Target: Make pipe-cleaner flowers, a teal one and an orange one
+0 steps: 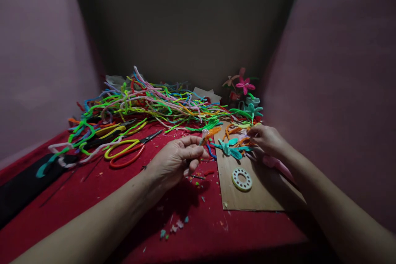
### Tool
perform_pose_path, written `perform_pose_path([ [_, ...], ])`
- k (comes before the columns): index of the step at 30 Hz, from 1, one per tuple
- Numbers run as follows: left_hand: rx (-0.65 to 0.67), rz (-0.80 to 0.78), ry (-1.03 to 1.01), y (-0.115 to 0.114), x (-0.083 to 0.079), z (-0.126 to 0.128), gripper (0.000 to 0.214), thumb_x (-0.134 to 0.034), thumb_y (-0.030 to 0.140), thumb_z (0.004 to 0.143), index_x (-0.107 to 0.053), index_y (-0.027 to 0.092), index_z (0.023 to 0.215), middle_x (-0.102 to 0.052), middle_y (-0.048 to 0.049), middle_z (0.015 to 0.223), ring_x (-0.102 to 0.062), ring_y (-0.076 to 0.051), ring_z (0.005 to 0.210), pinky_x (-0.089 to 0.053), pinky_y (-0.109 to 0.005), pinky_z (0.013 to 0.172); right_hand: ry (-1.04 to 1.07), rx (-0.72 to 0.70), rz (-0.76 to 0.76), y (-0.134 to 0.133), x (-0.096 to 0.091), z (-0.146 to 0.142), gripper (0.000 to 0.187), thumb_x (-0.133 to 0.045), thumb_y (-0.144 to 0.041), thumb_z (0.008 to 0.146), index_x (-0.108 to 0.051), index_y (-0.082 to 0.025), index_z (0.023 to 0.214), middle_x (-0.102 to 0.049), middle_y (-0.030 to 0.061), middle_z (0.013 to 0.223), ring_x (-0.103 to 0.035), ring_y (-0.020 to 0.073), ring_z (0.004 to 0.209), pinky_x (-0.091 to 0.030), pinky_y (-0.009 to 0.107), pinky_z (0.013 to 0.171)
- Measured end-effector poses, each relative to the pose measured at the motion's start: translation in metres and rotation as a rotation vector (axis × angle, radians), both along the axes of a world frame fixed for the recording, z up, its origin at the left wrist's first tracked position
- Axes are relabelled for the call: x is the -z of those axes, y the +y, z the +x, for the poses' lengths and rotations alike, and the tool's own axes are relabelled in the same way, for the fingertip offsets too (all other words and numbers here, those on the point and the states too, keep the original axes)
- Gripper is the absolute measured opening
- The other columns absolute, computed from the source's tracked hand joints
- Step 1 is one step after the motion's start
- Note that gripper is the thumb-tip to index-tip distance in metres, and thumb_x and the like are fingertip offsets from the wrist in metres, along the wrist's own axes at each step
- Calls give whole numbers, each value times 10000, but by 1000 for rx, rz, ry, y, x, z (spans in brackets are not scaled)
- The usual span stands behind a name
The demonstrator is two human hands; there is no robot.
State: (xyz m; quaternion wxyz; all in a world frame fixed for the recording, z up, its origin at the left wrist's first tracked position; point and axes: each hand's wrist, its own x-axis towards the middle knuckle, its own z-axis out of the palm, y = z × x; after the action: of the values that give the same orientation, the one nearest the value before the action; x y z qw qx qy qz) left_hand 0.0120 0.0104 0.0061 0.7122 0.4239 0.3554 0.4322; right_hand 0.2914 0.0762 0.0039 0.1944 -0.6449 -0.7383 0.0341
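My left hand (177,157) is closed in a pinch on a thin flower stem with a pale tip. An orange pipe-cleaner petal (213,133) sticks out to the right of its fingertips. Over the brown board, my right hand (268,139) has its fingers curled together at a small pile of orange pipe-cleaner pieces (229,130); what is between them is hidden. Just left of that hand lies a teal pipe-cleaner flower (228,148). A pink pipe-cleaner piece (280,166) shows beneath the right wrist.
The brown board (256,200) carries a round white disc with holes (242,179). Scissors (130,150) and yellow-handled pliers (111,130) lie left on the red cloth (185,243). Behind is a heap of pipe cleaners (154,101). Finished flowers (245,85) stand back right.
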Motion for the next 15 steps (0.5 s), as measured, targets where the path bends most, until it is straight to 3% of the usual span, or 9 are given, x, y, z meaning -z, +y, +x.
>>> perform_pose_path([
  [8, 3, -11, -30, 1, 1, -1, 218, -626, 123, 723, -538, 140, 922, -628, 6, 645, -433, -19, 342, -319, -102, 283, -187, -62, -6, 16, 20, 7, 190, -606, -248, 715, -720, -254, 867, -689, 80, 866, -597, 218, 751, -363, 273, 594],
  [13, 46, -33, -48, 0, 0, -1, 214, -624, 135, 734, -553, 119, 935, -619, 6, 633, -442, -21, 341, -338, -105, 283, -254, -55, 46, 19, 24, 5, 139, -585, -236, 729, -724, -240, 726, -657, 70, 859, -579, 194, 752, -355, 261, 596],
  [15, 55, -41, -47, 0, 0, -1, 179, -633, 140, 729, -552, 123, 887, -623, 6, 637, -456, -23, 349, -350, -105, 288, -266, -45, 83, 17, 23, 4, 176, -547, -254, 765, -722, -241, 755, -650, 68, 908, -577, 187, 745, -350, 265, 585],
])
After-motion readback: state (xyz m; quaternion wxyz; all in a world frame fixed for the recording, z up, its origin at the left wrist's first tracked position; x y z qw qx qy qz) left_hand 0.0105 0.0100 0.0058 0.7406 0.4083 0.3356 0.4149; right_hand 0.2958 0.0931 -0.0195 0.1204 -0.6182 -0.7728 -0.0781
